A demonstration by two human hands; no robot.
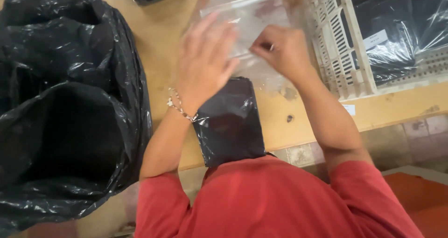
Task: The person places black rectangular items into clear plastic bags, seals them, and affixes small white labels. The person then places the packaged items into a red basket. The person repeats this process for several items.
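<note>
1. The left hand (205, 63) lies flat, fingers spread and gripping nothing, pressing on the clear bag (252, 21) at 12 o'clock of the black packet (229, 121).
2. The right hand (284, 51) has fingertips pinched together on the clear bag's edge.
3. The black packet lies on the wooden table (163, 28) at the near edge, its far end just under the hands.
4. A white crate (333, 42) of wrapped dark items sits at 2 o'clock; a black trash bag (70, 112) gapes at 9 o'clock.
5. Judgement: the step goes best when the flat hand holds the film taut while the pinch works the edge evenly.
</note>
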